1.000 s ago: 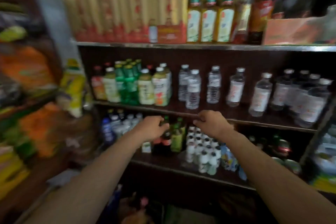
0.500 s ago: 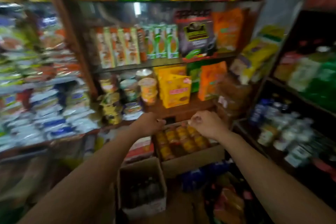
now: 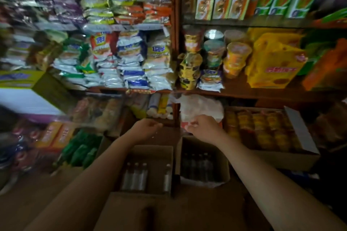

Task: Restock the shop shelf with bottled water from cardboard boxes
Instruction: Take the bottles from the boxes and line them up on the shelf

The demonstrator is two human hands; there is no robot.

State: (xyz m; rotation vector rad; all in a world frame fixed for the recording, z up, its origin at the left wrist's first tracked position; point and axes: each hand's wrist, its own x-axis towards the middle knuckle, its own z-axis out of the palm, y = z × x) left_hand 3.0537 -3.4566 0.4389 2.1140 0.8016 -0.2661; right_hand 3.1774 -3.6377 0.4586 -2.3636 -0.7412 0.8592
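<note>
Both empty, loosely curled, the left hand and right hand are hovering over 2 cardboard boxes; grasping bottled water probably comes next.

2 open cardboard boxes side by side on floor. Left box: 4 clear bottles upright, 3 grouped left, 1 at right wall. Right box: several dark-looking bottles upright, count unclear.
</note>
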